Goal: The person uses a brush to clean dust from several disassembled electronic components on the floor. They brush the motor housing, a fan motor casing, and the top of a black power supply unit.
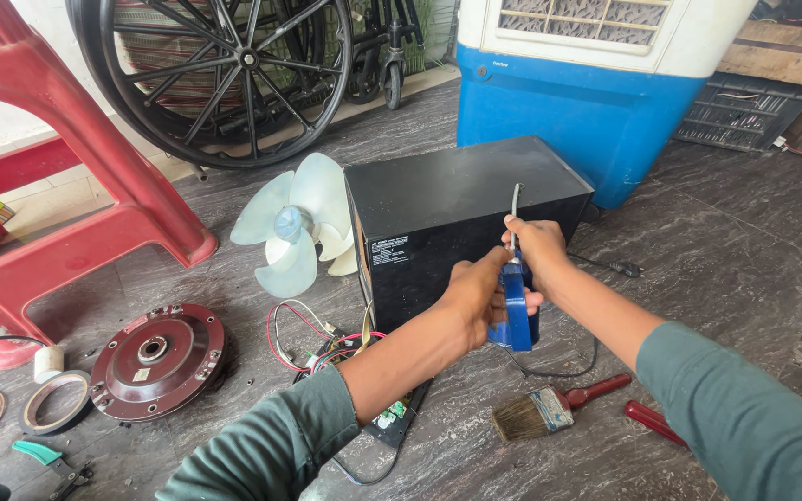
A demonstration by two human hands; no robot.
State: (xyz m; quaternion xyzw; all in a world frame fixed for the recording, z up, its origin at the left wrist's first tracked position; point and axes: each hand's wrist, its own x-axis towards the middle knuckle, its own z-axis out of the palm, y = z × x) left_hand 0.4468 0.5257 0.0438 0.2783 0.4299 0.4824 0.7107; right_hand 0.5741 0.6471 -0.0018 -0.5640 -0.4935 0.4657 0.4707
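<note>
Dark marble-look floor (744, 241) is pretty cluttered, with a black box (457, 223) sat in the middle of it. A blue tool (517, 311) is gripped right in front of the box, left hand (480, 292) wrapped round its body, right hand (536, 246) pinched at its top near a thin grey cable (515, 199). A paintbrush (549, 408) is left lying just below, a pale fan blade (294, 227) and maroon motor housing (155, 357) off to the left.
</note>
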